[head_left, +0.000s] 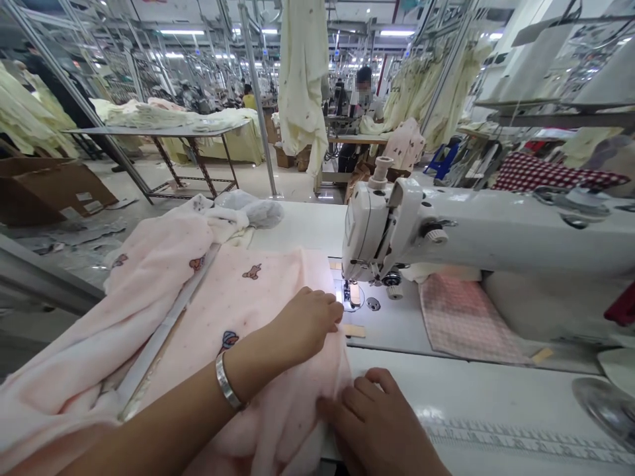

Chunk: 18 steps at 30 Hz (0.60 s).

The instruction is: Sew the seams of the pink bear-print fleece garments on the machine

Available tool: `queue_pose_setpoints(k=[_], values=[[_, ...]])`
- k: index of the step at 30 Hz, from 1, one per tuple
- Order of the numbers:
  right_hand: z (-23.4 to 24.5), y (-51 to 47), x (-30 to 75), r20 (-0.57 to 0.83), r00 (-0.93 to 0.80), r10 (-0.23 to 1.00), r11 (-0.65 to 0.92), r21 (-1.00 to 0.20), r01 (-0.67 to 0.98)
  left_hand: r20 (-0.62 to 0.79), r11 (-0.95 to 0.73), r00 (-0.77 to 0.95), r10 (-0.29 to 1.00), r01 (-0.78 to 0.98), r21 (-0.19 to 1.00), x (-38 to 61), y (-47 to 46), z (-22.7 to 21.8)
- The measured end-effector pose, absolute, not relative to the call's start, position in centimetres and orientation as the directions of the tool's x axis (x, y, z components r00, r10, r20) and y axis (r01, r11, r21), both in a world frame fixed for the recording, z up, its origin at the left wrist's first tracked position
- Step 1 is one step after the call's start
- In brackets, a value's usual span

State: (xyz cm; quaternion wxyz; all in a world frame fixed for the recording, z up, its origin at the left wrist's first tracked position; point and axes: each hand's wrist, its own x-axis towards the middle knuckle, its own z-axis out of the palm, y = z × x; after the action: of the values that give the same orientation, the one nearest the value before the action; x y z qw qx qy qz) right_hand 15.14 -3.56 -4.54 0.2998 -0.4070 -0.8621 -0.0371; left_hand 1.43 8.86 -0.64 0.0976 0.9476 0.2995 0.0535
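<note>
A pale pink fleece fabric point(268, 291) printed with small bears lies across the left of the sewing table, its right edge running beside the presser foot point(348, 294). My left hand point(307, 324), with a silver bracelet at the wrist, is closed on that edge just left of the needle area. Lower down, my right hand point(372, 413) pinches the same edge between thumb and fingers. The white sewing machine point(461, 225) stands to the right, its lamp lighting the needle plate. My left fingertips are partly hidden.
A pink checked cloth point(466, 317) lies under the machine arm. A measuring scale point(526, 436) runs along the front right of the table. Thread cones point(536, 63) stand above right. A cardboard box point(49, 188) sits on the floor at left; another person point(364, 99) is farther back.
</note>
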Motion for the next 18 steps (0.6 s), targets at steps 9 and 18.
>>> queue_pose_setpoints(k=[9, 18], values=[[-4.2, -3.7, 17.0, 0.611, -0.43, 0.664, 0.668, -0.228, 0.708, 0.047, -0.789, 0.795, 0.605, 0.59, 0.173, 1.5, 8.8, 0.1], [-4.3, -3.0, 17.5, 0.551, -0.56, 0.619, 0.756, -0.225, 0.614, 0.054, -0.733, 0.732, 0.68, 0.673, 0.098, 1.2, 3.2, -1.4]])
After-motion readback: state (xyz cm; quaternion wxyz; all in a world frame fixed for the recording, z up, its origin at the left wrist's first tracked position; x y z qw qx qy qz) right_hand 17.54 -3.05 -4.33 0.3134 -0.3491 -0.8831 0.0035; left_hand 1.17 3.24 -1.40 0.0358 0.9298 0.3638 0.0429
